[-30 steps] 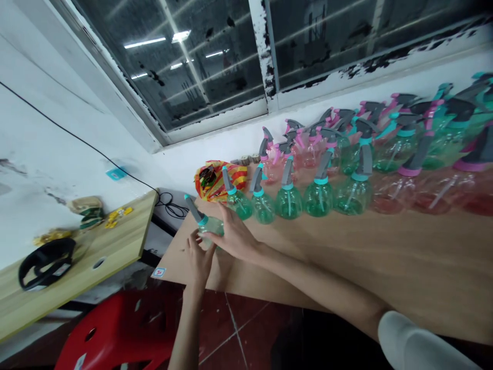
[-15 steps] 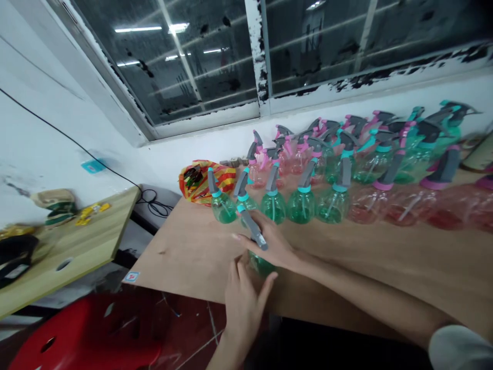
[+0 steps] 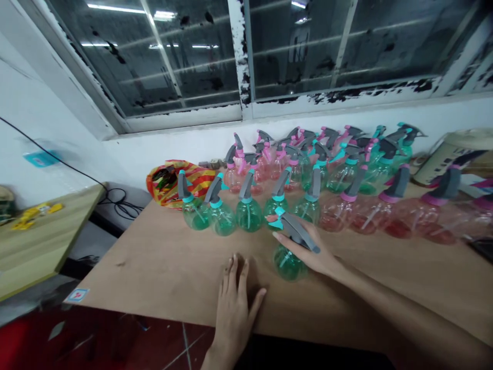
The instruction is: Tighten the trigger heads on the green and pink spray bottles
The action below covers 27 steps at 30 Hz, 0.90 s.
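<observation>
Gripped at the neck by my right hand is a green spray bottle with a grey trigger head and a turquoise nozzle, which points away from me. My left hand lies on the wooden table to the left of that bottle, fingers spread and holding nothing. Beyond the hands stands a front row of spray bottles: several green ones, among them a green bottle and the leftmost green bottle, then pink-red ones such as a pink bottle to the right.
Behind the front row, more pink and green spray bottles crowd along the wall under the window. A red-and-yellow striped bag sits at the table's back left. A second table stands left, past a black cable. A container leans at the right.
My right hand and its bottle have moved to the right, away from my left hand. The left hand has come off the bottle onto the table. The view has shifted right.
</observation>
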Tool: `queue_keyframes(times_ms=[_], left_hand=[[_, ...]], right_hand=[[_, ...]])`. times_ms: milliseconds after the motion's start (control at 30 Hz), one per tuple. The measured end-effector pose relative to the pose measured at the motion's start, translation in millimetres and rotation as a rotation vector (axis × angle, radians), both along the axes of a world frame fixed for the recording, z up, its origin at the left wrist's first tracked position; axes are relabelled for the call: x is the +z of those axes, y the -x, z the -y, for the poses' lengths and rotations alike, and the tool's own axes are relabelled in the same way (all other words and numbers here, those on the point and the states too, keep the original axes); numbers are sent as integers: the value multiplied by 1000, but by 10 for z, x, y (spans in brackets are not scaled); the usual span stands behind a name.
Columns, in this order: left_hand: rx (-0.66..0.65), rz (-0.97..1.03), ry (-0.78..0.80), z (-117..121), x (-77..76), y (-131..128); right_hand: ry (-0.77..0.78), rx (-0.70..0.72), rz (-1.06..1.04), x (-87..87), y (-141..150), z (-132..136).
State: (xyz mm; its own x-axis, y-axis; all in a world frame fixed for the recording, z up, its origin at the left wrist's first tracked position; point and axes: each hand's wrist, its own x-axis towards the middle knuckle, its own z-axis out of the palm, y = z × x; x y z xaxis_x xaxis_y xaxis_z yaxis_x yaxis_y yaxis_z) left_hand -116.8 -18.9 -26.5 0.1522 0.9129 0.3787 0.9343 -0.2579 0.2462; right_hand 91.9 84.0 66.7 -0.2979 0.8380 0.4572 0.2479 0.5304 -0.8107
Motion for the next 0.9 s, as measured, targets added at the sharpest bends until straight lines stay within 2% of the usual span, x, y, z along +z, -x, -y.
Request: queue_keyframes(times_ms=[167, 467, 633, 733, 900], left_hand=[[32, -96, -59, -50, -115, 18], [87, -156, -62, -199, -68, -110], [108, -116, -19, -216, -55, -139], [86, -24, 55, -204, 34, -113], [-35, 273, 204, -98, 358, -164]], right_hand=[[-57, -30, 21, -5, -128, -6], [-113, 11, -22, -5, -141, 11], [-118, 15, -20, 9, -139, 11], [-114, -7, -36, 23, -105, 40], [-43, -54, -81, 26, 162, 157]])
